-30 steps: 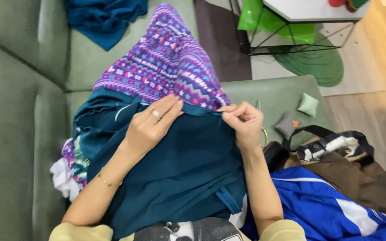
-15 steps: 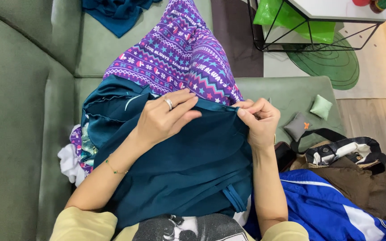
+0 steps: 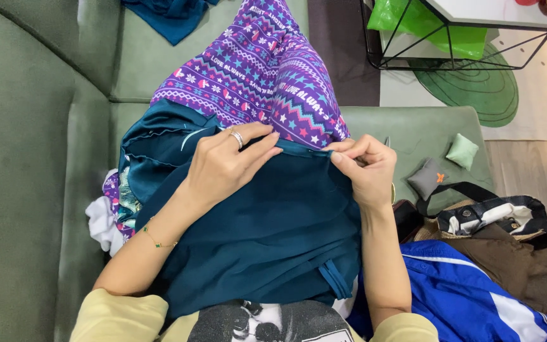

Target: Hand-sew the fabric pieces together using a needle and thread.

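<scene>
Green sofa (image 3: pixel 39 190) is filling the left and centre of the view; its seat is carrying everything being handled. Floor beyond the sofa's far edge: dark strip, then pale rug with a round green mat (image 3: pixel 470 88). A black wire-frame table (image 3: pixel 451 38) with a white top is standing over that mat, a green bag underneath.

Teal cloth (image 3: pixel 273 234) is lying across the person's lap at the sofa's near edge, its top hem running between both hands. Purple patterned cloth (image 3: pixel 254 76) is spreading from under that hem toward the sofa's far edge. Blue jacket (image 3: pixel 463 291) is lying at the near right corner, a brown bag (image 3: pixel 508 253) with black straps just beside it.

Left hand (image 3: pixel 223 168), ring on one finger, is resting flat on the teal hem, fingers extended and pressing. Right hand (image 3: pixel 365 168) is pinching the same hem, thumb and fingers closed on it.

Two small pads, grey (image 3: pixel 427 178) and green (image 3: pixel 462 152), are sitting near the sofa's right edge.
</scene>
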